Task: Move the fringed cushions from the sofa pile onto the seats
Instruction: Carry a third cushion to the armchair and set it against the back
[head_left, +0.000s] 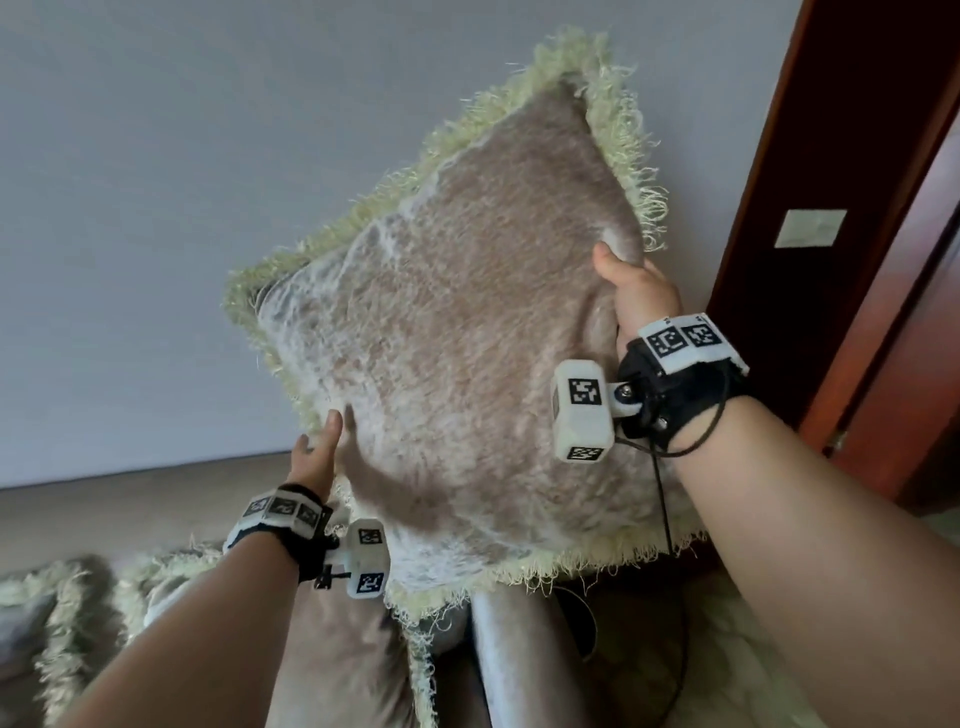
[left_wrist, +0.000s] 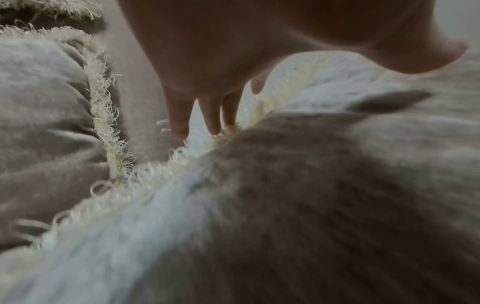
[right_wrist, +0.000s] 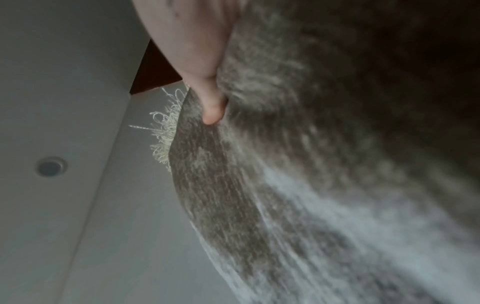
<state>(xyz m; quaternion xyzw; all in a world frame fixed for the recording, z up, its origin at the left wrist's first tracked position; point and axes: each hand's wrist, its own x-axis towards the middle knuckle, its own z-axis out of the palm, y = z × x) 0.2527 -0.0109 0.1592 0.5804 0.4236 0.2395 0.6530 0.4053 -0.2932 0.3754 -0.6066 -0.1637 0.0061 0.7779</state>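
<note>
A beige plush cushion (head_left: 457, 332) with pale green fringe is held up in the air in front of the wall, tilted like a diamond. My right hand (head_left: 631, 283) grips its right edge, thumb (right_wrist: 211, 107) dug into the plush front (right_wrist: 311, 164) and fingers hidden behind. My left hand (head_left: 314, 452) touches the cushion's lower left edge. Its fingers (left_wrist: 210, 115) are straight along the fringe, and the thumb lies over the plush face (left_wrist: 311, 195).
More fringed cushions lie below on the sofa at the lower left (head_left: 67, 618) (head_left: 171, 577) (left_wrist: 46, 115). Beige sofa upholstery (head_left: 363, 649) sits under the raised cushion. A dark red door frame (head_left: 831, 208) stands close on the right, and a pale wall (head_left: 156, 208) lies behind.
</note>
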